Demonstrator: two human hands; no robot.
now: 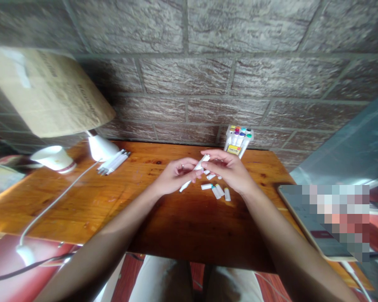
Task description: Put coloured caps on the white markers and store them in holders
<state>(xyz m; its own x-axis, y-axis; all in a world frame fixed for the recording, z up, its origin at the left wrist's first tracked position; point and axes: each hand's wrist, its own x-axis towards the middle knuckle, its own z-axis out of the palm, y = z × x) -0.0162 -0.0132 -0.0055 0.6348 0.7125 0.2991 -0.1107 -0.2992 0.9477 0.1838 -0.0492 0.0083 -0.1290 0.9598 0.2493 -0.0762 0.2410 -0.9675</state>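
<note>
A white marker (189, 180) slants between my hands above the wooden table, its lower end pointing toward me and left. My left hand (175, 175) is closed around its middle. At the marker's upper end, my right hand (228, 167) pinches with thumb and fingers; whether a cap sits there is too small to tell. Just below my right hand lie several loose marker caps (216, 191), white with blue or yellow edges. Behind that hand stands a clear case of markers (236, 140) with coloured ends and a yellow label, its lower part partly hidden.
Several white markers (114, 162) lie bunched near the white lamp (101, 147). A paper cup (54, 158) stands at the table's left edge, and a white cord (58, 200) crosses the table there. On the right rests a tablet (305, 222). A brick wall (182, 75) rises behind.
</note>
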